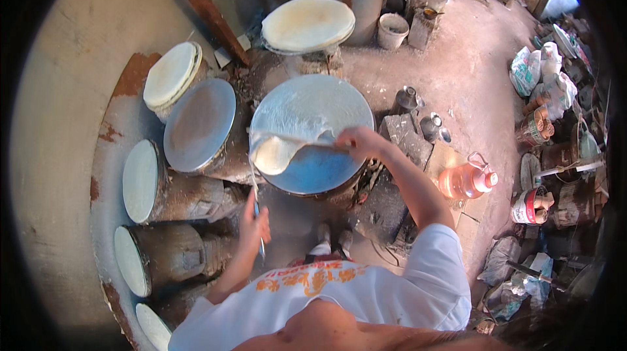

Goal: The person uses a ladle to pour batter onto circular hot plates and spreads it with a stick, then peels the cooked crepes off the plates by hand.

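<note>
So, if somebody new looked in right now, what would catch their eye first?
Probably the big round griddle in the middle, where the right grip pinches the edge of a thin pale sheet. Next, the translucent pinkish-orange bottle on the cardboard to the right. Then the curving row of pale-topped, drum-like stands down the left side.

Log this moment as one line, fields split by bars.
left hand: holds slim tool | right hand: pinches thin pale sheet | sheet: partly lifted, over round griddle | at right: handled bottle
</note>
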`<state>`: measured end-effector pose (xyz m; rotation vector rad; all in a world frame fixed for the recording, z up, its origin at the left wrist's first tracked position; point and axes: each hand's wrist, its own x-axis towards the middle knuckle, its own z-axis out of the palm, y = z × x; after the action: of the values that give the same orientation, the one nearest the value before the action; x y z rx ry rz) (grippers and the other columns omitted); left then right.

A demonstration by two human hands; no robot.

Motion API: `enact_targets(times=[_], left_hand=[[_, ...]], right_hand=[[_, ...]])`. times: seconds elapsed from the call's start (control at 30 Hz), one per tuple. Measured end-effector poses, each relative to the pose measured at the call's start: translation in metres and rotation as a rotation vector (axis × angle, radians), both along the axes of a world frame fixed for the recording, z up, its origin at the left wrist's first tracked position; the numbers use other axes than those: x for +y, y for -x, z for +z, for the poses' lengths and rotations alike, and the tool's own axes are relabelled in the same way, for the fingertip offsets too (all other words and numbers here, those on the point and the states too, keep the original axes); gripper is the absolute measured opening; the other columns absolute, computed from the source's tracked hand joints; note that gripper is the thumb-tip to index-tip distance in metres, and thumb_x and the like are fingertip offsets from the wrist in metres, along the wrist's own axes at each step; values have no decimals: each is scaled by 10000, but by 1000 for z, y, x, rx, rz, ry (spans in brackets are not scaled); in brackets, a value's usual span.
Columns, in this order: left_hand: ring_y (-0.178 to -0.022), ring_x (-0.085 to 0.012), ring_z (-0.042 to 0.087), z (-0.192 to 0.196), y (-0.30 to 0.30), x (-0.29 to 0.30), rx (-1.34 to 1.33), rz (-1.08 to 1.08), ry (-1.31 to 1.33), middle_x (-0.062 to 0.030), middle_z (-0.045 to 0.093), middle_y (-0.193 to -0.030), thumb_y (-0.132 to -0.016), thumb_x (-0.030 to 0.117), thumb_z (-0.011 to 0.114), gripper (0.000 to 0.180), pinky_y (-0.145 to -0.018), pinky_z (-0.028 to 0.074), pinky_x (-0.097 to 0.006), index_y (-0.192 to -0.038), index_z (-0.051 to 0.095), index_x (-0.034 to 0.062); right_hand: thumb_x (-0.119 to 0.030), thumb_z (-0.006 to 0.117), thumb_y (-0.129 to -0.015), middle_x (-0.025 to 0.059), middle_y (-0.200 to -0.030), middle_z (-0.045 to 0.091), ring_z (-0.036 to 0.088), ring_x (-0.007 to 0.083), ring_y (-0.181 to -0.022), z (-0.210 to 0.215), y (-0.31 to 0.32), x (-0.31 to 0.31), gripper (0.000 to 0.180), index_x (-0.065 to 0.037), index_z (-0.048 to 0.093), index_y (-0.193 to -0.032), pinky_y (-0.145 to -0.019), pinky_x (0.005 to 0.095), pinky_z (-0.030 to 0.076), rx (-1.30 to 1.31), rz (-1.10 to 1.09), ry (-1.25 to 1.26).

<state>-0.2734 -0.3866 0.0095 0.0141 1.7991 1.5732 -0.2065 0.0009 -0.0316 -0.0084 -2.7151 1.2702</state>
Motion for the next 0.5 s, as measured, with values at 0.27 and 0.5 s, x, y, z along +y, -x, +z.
enact_targets(times=[0.27, 0.5], left_hand=[[-375, -56, 300, -1, -6, 8, -66, -186, -79, 41, 326, -547, -939, 102, 493, 629, -336, 291, -243, -1465, 198, 281], [-366, -49, 301, 66, 72, -56, -125, -195, -480, 51, 302, -546, -970, 207, 448, 498, -303, 261, -205, -1429, 284, 311]], right_hand=[[53, 585, -713, 67, -1065, 627, 579, 261, -982, -24, -77, -55, 333, -90, 686, -997, -870, 334, 480, 38, -302, -46], [-21, 648, -799, 85, -1029, 638, 630, 155, -871, 5, -102, -248, 380, -80, 572, -1166, -639, 260, 507, -55, -809, 894]])
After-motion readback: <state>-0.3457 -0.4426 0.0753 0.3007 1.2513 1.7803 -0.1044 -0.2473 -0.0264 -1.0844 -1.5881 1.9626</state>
